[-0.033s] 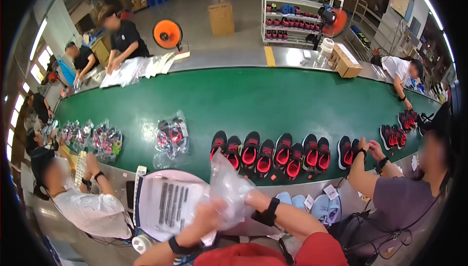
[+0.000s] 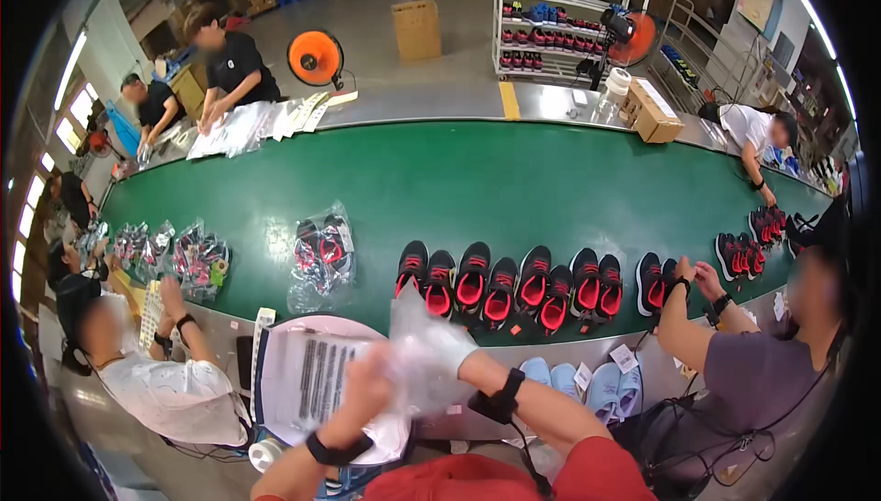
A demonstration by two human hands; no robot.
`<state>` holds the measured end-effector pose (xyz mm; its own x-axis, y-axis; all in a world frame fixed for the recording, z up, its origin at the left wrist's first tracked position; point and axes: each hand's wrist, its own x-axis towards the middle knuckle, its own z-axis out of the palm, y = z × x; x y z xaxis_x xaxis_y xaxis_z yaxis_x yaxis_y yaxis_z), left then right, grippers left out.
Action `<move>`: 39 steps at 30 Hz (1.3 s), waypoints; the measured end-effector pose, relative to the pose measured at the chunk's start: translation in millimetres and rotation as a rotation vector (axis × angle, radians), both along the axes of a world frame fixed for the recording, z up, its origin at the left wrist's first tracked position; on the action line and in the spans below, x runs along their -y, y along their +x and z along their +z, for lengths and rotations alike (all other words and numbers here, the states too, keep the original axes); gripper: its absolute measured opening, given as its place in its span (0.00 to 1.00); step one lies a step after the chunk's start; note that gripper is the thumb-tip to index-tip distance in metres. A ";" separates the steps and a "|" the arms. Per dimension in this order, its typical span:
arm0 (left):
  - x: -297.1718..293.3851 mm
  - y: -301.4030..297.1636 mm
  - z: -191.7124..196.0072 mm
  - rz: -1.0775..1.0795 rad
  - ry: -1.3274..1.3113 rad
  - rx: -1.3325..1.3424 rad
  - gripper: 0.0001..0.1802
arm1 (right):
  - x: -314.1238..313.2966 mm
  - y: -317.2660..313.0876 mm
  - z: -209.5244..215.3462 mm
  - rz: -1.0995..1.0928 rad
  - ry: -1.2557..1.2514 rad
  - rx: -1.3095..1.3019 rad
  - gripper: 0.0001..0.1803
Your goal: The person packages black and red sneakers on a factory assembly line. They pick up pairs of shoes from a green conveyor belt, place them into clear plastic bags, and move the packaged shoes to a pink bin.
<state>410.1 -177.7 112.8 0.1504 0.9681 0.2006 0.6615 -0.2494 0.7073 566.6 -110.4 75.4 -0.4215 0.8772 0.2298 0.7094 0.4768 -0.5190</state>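
Note:
Both of my hands hold a clear plastic bag [image 2: 415,322] in front of my chest, above the near edge of the green conveyor belt [image 2: 477,189]. My left hand [image 2: 367,384] grips the bag's lower left side. My right hand [image 2: 442,354] is partly veiled by the plastic, with a black strap on its wrist. Under my left hand lies a stack of flat clear bags with black print [image 2: 307,374] on a pink round stand. Just beyond the bag, a row of black and red shoes [image 2: 505,285] lines the belt.
A bagged pair of shoes [image 2: 321,253] lies on the belt to the left, with more bagged pairs [image 2: 184,258] by a seated person at my left. Another person [image 2: 734,372] at my right handles shoes. Light blue shoes [image 2: 601,386] sit below the belt edge. Other people work along the far side.

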 end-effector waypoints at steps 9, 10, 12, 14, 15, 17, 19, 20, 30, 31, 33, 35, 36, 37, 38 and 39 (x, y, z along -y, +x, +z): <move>-78.0 -100.2 34.7 0.444 0.032 0.632 0.11 | -52.3 -7.2 51.3 -0.130 -0.247 -0.369 0.18; -78.4 -99.4 33.4 0.430 -0.002 0.638 0.11 | -68.5 -0.9 26.7 -0.145 -0.295 -0.069 0.22; -80.7 -96.1 35.7 0.405 -0.049 0.658 0.11 | -82.9 -5.1 -17.8 -0.121 -0.434 0.177 0.29; -82.7 -96.3 29.1 0.407 -0.065 0.658 0.12 | -80.6 -24.6 -71.0 -0.068 -0.569 0.364 0.28; -84.1 -97.7 26.9 0.411 -0.056 0.635 0.11 | -78.6 -38.5 -93.5 -0.050 -0.589 0.442 0.26; -81.7 -102.9 21.1 0.433 -0.089 0.605 0.11 | -72.0 -65.7 -128.0 -0.220 -0.413 0.509 0.21; -82.1 -100.5 19.1 0.441 -0.142 0.626 0.11 | -69.3 -69.0 -130.0 -0.246 -0.385 0.466 0.21; -83.5 -98.1 21.3 0.438 -0.153 0.653 0.11 | -71.2 -61.8 -116.8 -0.271 -0.364 0.370 0.22; -113.8 -41.4 14.0 0.259 -0.113 0.771 0.12 | -10.8 90.7 90.8 0.044 -0.754 -1.631 0.35; -116.8 -32.4 19.8 0.222 -0.138 0.771 0.12 | 4.6 99.5 92.4 -0.032 -0.745 -1.679 0.33; -115.7 -12.9 37.5 0.123 -0.132 0.641 0.10 | 10.0 108.6 101.4 0.021 -0.544 -0.711 0.21; -100.5 20.1 52.9 -0.065 -0.032 0.380 0.13 | 18.6 94.9 90.5 0.142 -0.077 -0.101 0.17; -88.5 41.3 40.9 -0.155 -0.015 0.328 0.15 | 23.4 84.8 86.0 0.148 -0.041 0.026 0.17; -77.6 56.7 30.6 -0.234 0.003 0.274 0.16 | 27.2 72.4 84.6 0.163 -0.003 0.152 0.18; -77.4 72.0 34.2 -0.222 -0.002 0.235 0.15 | 34.2 66.9 85.5 0.199 0.039 0.184 0.18; -83.4 85.0 43.6 -0.210 -0.006 0.195 0.14 | 40.1 65.3 87.5 0.235 0.081 0.216 0.19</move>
<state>495.2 -94.4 156.4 0.3070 0.9210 0.2398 0.4469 -0.3620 0.8181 631.9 -150.4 162.9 -0.6570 0.7326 0.1779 0.6645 0.6743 -0.3222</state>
